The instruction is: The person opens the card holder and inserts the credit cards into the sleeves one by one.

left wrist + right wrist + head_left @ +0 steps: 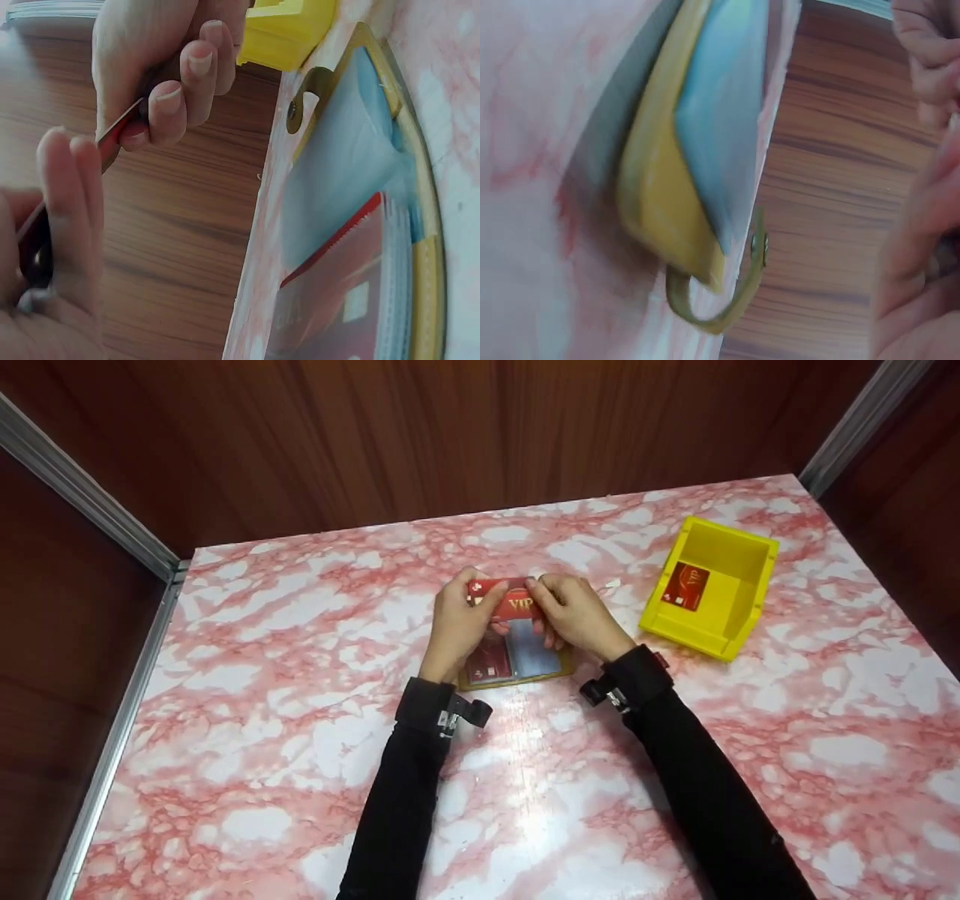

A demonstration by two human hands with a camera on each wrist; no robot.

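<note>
A red VIP card [520, 606] is held up between both hands, over an open yellow card holder [566, 664]. The left hand [457, 622] pinches its left part, thumb on the printed face. At the card's right end, the right hand [583, 611] pinches with thumb on top and fingers beneath. The holder lies on the table below, its clear plastic sleeves [337, 172] spread. Another red card [330, 292] sits inside one sleeve. A strap with a metal snap [712, 326] sticks out from the holder's edge.
To the right on the marbled pink-and-white table [300, 780] stands a yellow bin [727, 551]. One red VIP card [686, 586] lies in it. A brown wood-grain panel [450, 442] rises behind the table, with metal-edged panels at both sides.
</note>
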